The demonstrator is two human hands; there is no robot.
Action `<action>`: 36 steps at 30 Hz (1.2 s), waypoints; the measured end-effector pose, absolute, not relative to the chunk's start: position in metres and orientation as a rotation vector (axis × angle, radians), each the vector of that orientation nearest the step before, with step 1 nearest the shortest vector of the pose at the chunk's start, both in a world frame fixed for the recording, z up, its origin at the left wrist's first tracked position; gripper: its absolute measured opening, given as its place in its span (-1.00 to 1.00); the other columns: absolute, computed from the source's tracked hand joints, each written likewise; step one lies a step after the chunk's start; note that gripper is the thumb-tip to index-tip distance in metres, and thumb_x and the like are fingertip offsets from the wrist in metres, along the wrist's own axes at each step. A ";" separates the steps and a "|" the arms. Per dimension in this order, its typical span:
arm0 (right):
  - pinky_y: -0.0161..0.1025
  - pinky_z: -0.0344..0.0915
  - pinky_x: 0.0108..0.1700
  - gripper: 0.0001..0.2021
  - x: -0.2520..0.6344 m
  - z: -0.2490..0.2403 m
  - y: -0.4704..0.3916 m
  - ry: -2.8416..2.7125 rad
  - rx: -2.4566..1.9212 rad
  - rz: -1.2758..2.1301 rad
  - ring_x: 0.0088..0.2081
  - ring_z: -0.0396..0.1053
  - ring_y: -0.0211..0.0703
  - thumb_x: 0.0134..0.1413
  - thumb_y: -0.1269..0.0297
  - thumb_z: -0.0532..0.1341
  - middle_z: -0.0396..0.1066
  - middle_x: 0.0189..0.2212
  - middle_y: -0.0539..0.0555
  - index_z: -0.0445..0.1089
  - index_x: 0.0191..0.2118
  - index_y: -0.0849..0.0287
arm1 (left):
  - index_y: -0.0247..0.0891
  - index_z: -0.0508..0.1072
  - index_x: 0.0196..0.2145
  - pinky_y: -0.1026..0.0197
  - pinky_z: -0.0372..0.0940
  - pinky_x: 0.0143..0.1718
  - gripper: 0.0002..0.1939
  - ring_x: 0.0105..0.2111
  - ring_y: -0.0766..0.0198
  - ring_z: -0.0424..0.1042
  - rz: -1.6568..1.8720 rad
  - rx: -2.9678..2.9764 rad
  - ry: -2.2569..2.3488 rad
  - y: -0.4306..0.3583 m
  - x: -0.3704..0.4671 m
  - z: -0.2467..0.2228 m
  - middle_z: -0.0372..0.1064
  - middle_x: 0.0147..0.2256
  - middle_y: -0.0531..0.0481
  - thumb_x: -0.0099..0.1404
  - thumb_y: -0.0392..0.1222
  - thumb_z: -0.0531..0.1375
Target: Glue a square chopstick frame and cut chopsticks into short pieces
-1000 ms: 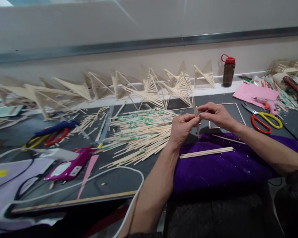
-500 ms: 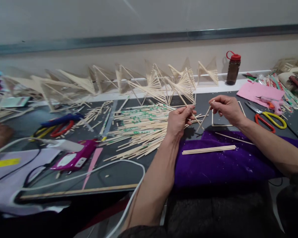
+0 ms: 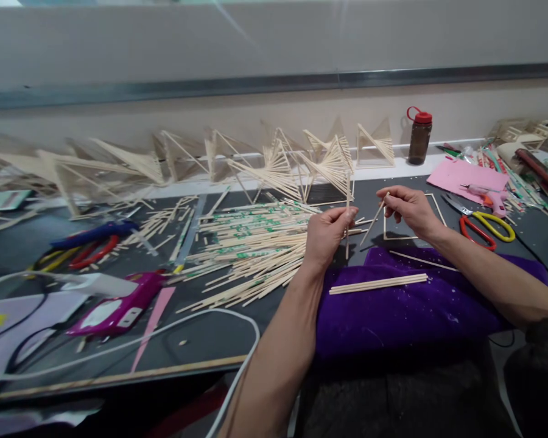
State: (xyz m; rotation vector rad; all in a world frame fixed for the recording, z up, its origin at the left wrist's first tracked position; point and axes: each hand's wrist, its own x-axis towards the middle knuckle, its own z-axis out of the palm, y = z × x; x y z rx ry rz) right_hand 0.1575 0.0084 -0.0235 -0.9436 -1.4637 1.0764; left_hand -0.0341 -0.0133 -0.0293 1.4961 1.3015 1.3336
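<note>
My left hand (image 3: 327, 237) pinches a thin wooden stick (image 3: 347, 243), which stands nearly upright. Between the fingers of my right hand (image 3: 406, 210) is a second stick (image 3: 369, 230), slanting down to the left. The two sticks are apart. Behind my right hand a square frame of sticks (image 3: 406, 238) lies flat on the dark table. In front of both hands, several sticks (image 3: 378, 285) lie side by side on a purple cloth (image 3: 369, 328), with a single stick (image 3: 422, 260) nearer my right forearm. A large spread of loose sticks (image 3: 256, 255), some with green wrappers, lies left of my left hand.
Fan-shaped stick models (image 3: 278, 164) line the wall, with a brown bottle (image 3: 419, 140) beside them. At right are scissors (image 3: 484, 226), a pink glue gun (image 3: 488, 198) and pink paper (image 3: 466, 176). At left lie a magenta power strip (image 3: 119, 304), a white cable (image 3: 201, 314) and blue-handled pliers (image 3: 95, 234).
The stick in my left hand has turned from slanting to nearly upright. My right hand still holds its stick at a slant. The view has shifted slightly right and up.
</note>
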 end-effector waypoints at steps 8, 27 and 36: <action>-0.38 0.22 -0.55 -0.74 0.162 -0.014 0.005 -1.417 -0.914 0.977 -0.47 0.39 -0.29 -0.02 0.10 0.25 0.39 -0.52 -0.01 0.40 -0.29 0.19 | -0.21 0.62 -0.36 0.27 0.20 -0.34 -0.73 -0.37 0.23 0.43 1.069 1.894 1.282 -0.016 -0.030 -0.038 0.53 -0.41 0.02 0.16 -0.01 0.19; -0.37 0.27 -0.53 -0.78 0.158 0.002 0.025 -1.281 -0.931 1.230 -0.50 0.35 -0.35 -0.14 0.20 0.36 0.39 -0.49 -0.04 0.43 -0.34 0.18 | -0.23 0.56 -0.41 0.29 0.19 -0.36 -0.80 -0.43 0.32 0.39 1.038 1.926 1.370 -0.025 -0.018 -0.045 0.47 -0.47 0.06 0.25 -0.15 0.15; -0.39 0.17 -0.59 -0.82 0.159 0.007 0.031 -1.378 -0.987 1.247 -0.56 0.27 -0.37 -0.07 0.18 0.33 0.32 -0.59 -0.06 0.46 -0.38 0.19 | -0.25 0.59 -0.40 0.30 0.18 -0.41 -0.81 -0.46 0.34 0.37 1.069 1.703 1.344 -0.029 -0.016 -0.043 0.43 -0.50 0.06 0.22 -0.15 0.19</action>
